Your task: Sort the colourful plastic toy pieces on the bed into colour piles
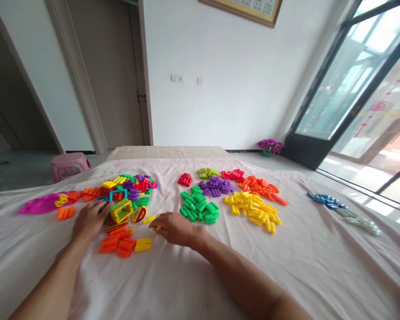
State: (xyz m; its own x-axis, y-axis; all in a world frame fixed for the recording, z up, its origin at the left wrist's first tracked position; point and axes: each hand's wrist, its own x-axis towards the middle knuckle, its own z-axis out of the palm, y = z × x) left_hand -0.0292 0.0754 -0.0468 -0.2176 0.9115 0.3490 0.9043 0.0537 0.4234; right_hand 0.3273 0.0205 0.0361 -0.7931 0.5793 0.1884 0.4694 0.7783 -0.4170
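Observation:
My left hand (90,218) rests at the left side of a mixed pile of plastic building pieces, fingers bent down beside a yellow open-framed block (121,210). What its fingertips touch is partly hidden. My right hand (175,227) is low over the cloth, thumb and fingers closed on a small yellow piece that barely shows. Just left of those fingertips lies another yellow tube piece (149,219). A red and yellow round piece (139,214) and a blue frame (118,194) sit in the pile. Nearer me are orange pieces (118,243) and yellow tubes (143,244).
Sorted heaps of green (200,206), purple (216,186), yellow (253,209) and orange tubes (262,187) lie to the right. Farther right are blue pieces (326,201) and pale ones (360,221). A magenta plastic item (42,204) lies left on the wrinkled cloth (193,284).

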